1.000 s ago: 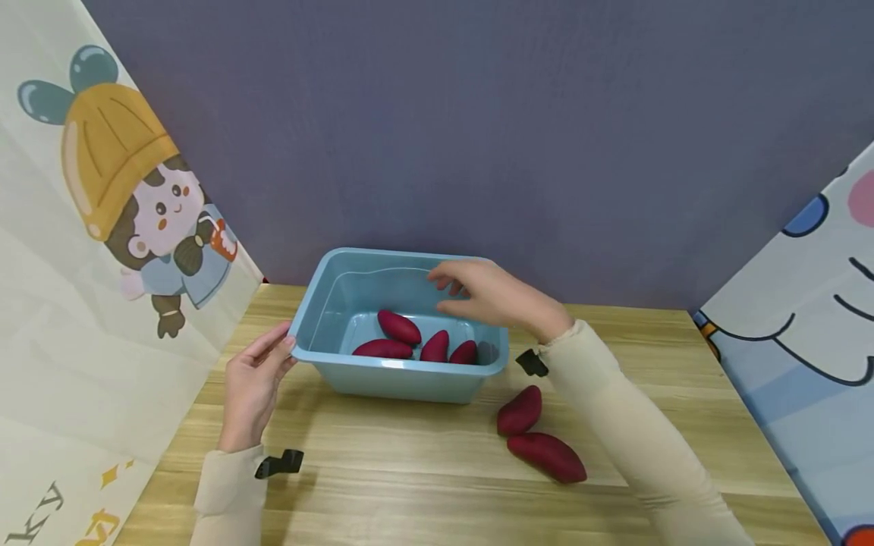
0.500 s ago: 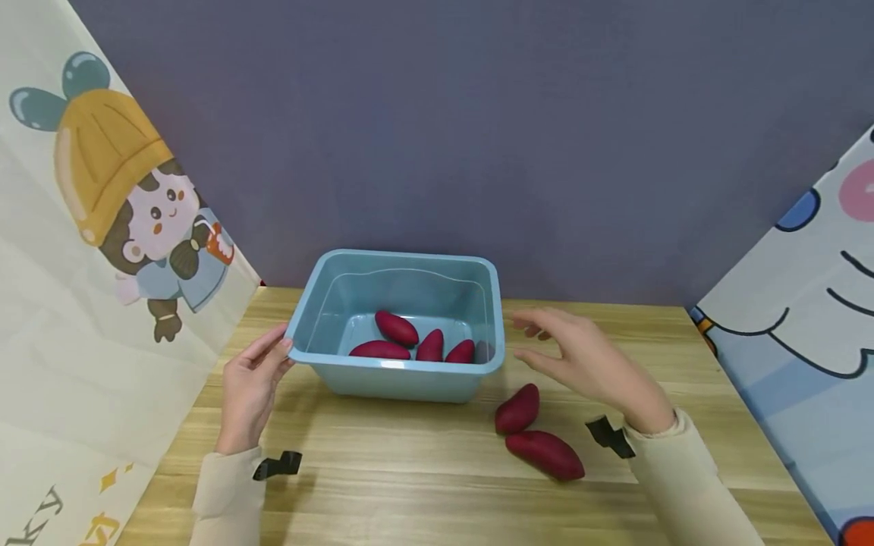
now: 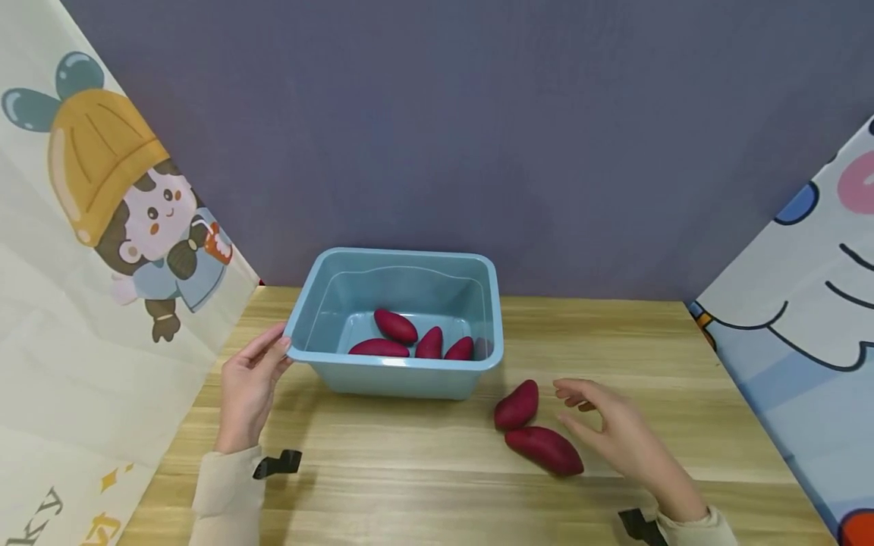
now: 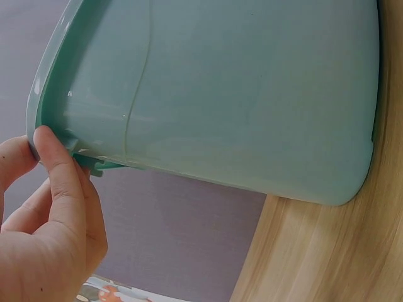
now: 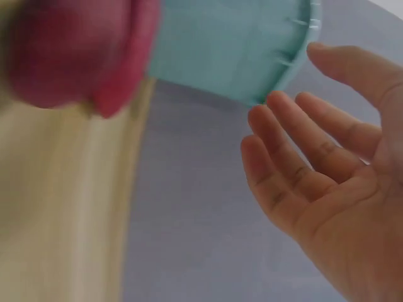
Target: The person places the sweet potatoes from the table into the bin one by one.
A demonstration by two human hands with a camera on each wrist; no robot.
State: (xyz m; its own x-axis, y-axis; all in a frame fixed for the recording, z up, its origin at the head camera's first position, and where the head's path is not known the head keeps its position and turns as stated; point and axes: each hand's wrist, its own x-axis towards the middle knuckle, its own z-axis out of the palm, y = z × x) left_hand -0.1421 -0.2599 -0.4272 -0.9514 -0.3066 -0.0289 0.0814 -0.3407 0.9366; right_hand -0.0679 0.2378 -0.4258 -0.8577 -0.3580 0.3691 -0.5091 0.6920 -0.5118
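Tub (image 3: 399,381) glossy, rectangular, pinched by left fingers (image 4: 66,185); tubers (image 3: 545,450) matte, tapered.

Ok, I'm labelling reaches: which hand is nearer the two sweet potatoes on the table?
Right. The right hand is just right of the sweet potatoes, touching neither; the left hand is well off to their left, pinching the bin rim.

Table (image 3: 396,478), top in pale wood-grain with streaked bands. Backdrop (image 3: 437,136), plain grey-blue, upright behind the table. Left panel (image 3: 48,326), off-white, printed with a cartoon figure (image 3: 160,216) in a yellow cap (image 3: 102,155), holding a red cup (image 3: 217,244); below, dark lettering (image 3: 44,509) ending "ky" and a yellow star (image 3: 108,478). Right panel (image 3: 806,409), white and light blue, black-outlined, with a pink patch (image 3: 859,183) and a red shape (image 3: 857,528), partly cropped.
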